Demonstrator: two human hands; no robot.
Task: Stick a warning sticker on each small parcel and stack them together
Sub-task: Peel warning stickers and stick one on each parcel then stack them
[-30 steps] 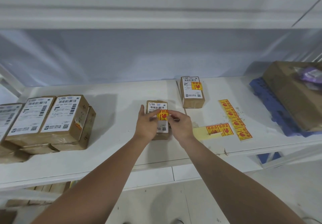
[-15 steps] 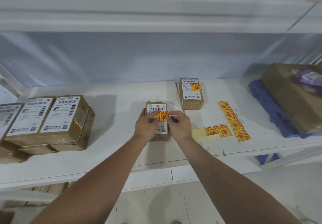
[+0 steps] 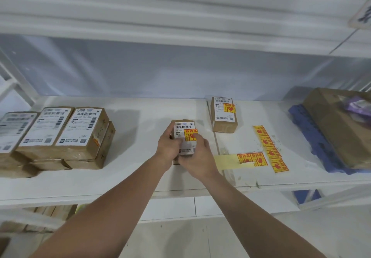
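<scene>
While both our hands close around the small parcel [image 3: 183, 135] at the middle of the white shelf [image 3: 132, 129], it sits slightly tilted, its white shipping label facing up. Our left hand [image 3: 169, 147] grips its left side with the fingers curled onto the label, and our right hand [image 3: 197, 157] grips the near right corner from below. A yellow warning sticker [image 3: 191, 134] with red print lies on the label's right half, just above our right fingers. Beyond and to the right, apart from us, rests a second parcel [image 3: 223, 115] already bearing its own sticker. Near our right wrist lies the sticker sheet [image 3: 269, 149], several yellow stickers left on it. Far left stands a stack of parcels [image 3: 60, 135].
</scene>
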